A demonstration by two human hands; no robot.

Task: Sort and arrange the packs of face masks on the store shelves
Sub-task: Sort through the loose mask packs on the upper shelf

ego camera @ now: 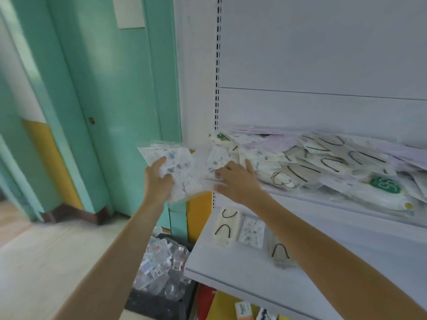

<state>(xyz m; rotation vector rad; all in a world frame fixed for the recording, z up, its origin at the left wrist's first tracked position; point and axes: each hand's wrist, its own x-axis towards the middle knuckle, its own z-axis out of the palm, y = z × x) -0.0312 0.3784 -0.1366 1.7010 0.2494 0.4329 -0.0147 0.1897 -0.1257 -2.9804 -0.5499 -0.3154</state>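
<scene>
My left hand point(159, 181) grips a bundle of speckled mask packs point(178, 167) in clear wrappers, held in the air left of the white shelf unit. My right hand point(238, 181) reaches over the bundle's right edge, its fingers curled onto a pack there. A jumbled heap of mask packs point(323, 165) fills the upper shelf: white ones with black ear loops, speckled ones, and one with a green label point(384, 184). On the lower shelf point(231, 269) lie three packs in a row: a cream one point(225, 227), a speckled one point(251, 232) and a third point(280, 252) partly behind my right forearm.
A dark bin of clear wrapped items point(159, 269) stands on the floor beside the shelf's left end. Below the lower shelf are coloured packages point(242, 310). A teal wall and door frame point(115, 88) are to the left, with pale floor in front.
</scene>
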